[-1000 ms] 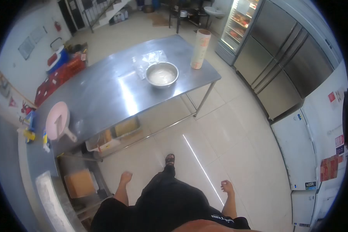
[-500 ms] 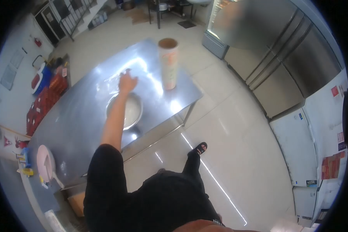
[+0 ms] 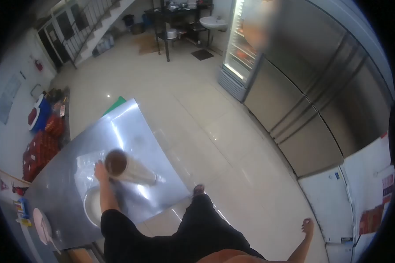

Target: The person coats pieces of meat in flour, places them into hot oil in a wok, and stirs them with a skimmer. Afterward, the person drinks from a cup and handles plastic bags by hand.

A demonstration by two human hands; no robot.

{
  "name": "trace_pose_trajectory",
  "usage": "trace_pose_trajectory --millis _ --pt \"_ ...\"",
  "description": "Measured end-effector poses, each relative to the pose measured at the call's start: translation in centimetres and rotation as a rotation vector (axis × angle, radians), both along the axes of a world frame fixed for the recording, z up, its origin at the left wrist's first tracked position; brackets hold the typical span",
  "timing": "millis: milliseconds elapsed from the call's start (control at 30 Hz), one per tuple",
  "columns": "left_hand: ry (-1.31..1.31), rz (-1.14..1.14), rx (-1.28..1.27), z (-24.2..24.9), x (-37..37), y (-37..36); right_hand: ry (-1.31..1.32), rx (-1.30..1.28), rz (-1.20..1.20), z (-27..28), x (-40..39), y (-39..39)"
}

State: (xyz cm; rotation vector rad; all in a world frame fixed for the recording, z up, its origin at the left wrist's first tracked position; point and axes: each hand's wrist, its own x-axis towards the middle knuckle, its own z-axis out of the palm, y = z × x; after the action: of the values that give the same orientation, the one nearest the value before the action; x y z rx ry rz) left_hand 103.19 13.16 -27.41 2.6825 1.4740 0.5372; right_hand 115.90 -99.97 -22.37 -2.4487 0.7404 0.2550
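My left hand [image 3: 101, 171] reaches over the steel table [image 3: 166, 186], fingers stretched out at a clear plastic sheet or bag [image 3: 85, 168]. My left forearm crosses the edge of a round bowl [image 3: 90, 209] with pale contents. Close to the right of the hand stands a tall pale tube-shaped thing [image 3: 136, 172] with a brown round top; it is blurred, and its top overlaps the area beside my fingers. At the far right, away from the table, my right hand [image 3: 308, 225] hangs low with loosely curled fingers and nothing visible in it.
A pink oval basin [image 3: 41, 224] lies at the table's left end. Red crates [image 3: 40, 151] and a blue tub [image 3: 40, 115] line the left wall. Steel refrigerators [image 3: 314, 87] and a white freezer [image 3: 324, 201] stand along the right. Something green [image 3: 115, 105] shows behind the table's far edge.
The view has swung right, so the table, bowl and tube-shaped thing sit lower and farther left. My left hand stays over the plastic; my right hand has come into view.
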Motion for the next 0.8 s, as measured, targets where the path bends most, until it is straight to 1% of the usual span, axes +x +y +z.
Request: trace_pose_trajectory --millis 33,67,100,133,200,233,267,300,333,367,400,500,567,633,700,733,767,800 --pt "-0.026 -0.019 -0.023 -0.6 -0.3 1.4 0.025 -0.052 0.013 4.4 5.9 5.2" --pt "-0.005 0.026 -0.09 -1.4 -0.3 3.1 -0.008 -0.06 0.128 4.6 11.4 6.0" --pt "0.027 0.094 -0.161 -1.1 -0.2 4.5 -0.036 -0.072 0.25 4.6 16.1 6.6" --pt "0.034 0.061 -0.084 0.3 -0.3 5.7 -0.046 -0.099 0.329 4.6 20.6 8.1" --pt "0.084 -0.124 0.28 4.9 -0.9 7.8 -0.076 -0.158 0.512 4.9 30.1 12.5" --pt "0.105 0.043 0.233 9.5 0.3 7.3 -0.029 -0.085 0.52 4.8 34.1 14.9" --pt "0.253 0.23 0.051 18.0 3.6 3.9 0.029 -0.019 0.528 4.8 37.6 17.5" --pt "0.041 0.103 0.333 16.2 0.6 8.6 0.1 0.043 0.533 5.1 40.5 19.8" --pt "-0.042 0.073 0.328 21.6 2.4 6.9 0.201 0.054 0.486 7.3 42.6 23.8" --pt "-0.001 0.113 0.376 24.3 3.2 8.0 0.205 0.022 0.466 7.3 46.1 25.7" --pt "0.021 0.047 0.536 26.3 3.8 9.0 0.2 0.0 0.438 6.6 49.3 27.1" --pt "-0.01 0.076 0.506 33.2 8.3 8.4 0.249 0.007 0.4 4.0 58.3 32.1" --pt "-0.025 0.062 0.507 36.0 11.6 7.0 0.304 0.036 0.42 1.5 63.5 36.0" --pt "-0.036 0.05 0.507 38.0 15.0 6.3 0.344 0.073 0.475 0.3 68.1 42.3" --pt "-0.035 0.052 0.498 39.0 17.9 5.2 0.447 0.002 0.693 -5.9 75.3 45.2" --pt "-0.02 0.031 0.538 39.5 19.8 4.3 0.46 0.097 0.654 -6.7 77.8 48.6" --pt "-0.011 0.073 0.552 39.7 20.6 4.7 0.474 0.19 0.611 -7.6 80.4 51.9" --pt "-0.003 0.11 0.569 39.4 21.4 4.8 0.477 0.225 0.618 -9.1 83.0 54.9"
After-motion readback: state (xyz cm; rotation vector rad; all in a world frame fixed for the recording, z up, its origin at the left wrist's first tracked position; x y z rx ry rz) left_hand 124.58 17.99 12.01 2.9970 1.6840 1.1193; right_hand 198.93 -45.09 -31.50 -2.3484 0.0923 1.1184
